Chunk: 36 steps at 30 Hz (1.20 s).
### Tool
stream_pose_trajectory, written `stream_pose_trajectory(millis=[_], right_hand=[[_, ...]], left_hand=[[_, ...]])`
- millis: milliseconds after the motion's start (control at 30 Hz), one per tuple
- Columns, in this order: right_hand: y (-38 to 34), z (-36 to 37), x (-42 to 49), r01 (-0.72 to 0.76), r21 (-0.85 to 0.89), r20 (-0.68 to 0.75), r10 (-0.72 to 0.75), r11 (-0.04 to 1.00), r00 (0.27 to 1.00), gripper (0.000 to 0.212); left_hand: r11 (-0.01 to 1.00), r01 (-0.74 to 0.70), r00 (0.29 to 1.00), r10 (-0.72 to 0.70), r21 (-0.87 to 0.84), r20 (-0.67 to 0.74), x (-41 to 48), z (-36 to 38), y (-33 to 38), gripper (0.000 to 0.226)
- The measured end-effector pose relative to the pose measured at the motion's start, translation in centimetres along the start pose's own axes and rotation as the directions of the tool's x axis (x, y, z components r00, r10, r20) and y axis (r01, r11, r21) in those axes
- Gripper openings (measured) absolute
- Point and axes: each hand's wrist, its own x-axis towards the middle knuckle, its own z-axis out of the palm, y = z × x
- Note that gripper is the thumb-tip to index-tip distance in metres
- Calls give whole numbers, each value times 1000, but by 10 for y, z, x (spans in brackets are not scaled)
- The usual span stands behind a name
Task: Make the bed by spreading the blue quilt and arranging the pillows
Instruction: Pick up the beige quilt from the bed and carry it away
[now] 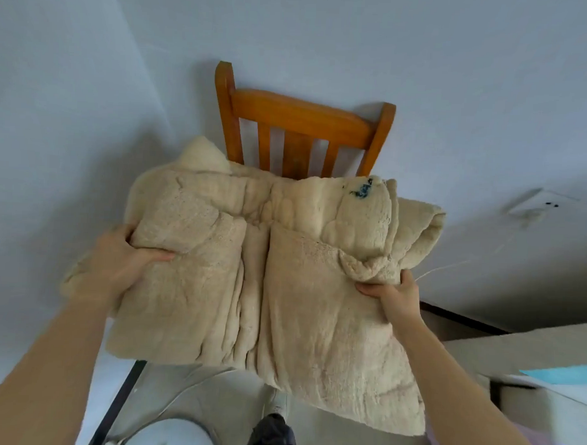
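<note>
A thick folded cream fleece blanket (284, 255) fills the middle of the view, with a small dark blue mark near its upper right. My left hand (117, 262) grips its left edge and my right hand (394, 294) grips a fold at its right side. Together they hold it up in front of an orange wooden chair (299, 119), whose seat is hidden behind the blanket. The blanket's lower corner hangs over the floor. A light blue strip of fabric (563, 373) shows at the right edge. No pillow is in view.
The chair stands against a pale wall (424, 60). A wall socket (539, 204) with a white cable sits to the right. A beige furniture edge (514, 350) runs along the lower right. Below are a tiled floor, my dark shoe (273, 434) and a white round object (168, 437).
</note>
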Motion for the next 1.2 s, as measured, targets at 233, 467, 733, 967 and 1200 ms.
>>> stream_pose_trajectory(millis=[233,467,733,967,1200], right_hand=[[61,45,64,-339,-322,-215,280,884,935,78],[62,96,50,-275,-568,-257,150,776,955,80],[62,123,55,213,-606,22,-251,766,968,76],[88,132,132,142,-903,102,-117,407,988,90],[82,121,112,127,-888,93,-97,443,991,93]], left_hand=[[977,70,994,-52,200,-94,97,66,-89,89],[927,372,890,-370,-45,-267,50,155,-55,78],[899,91,975,-168,428,146,86,211,-69,102],[819,145,973,-219,556,69,145,235,-69,104],[813,131,977,-203,567,64,115,241,-62,92]])
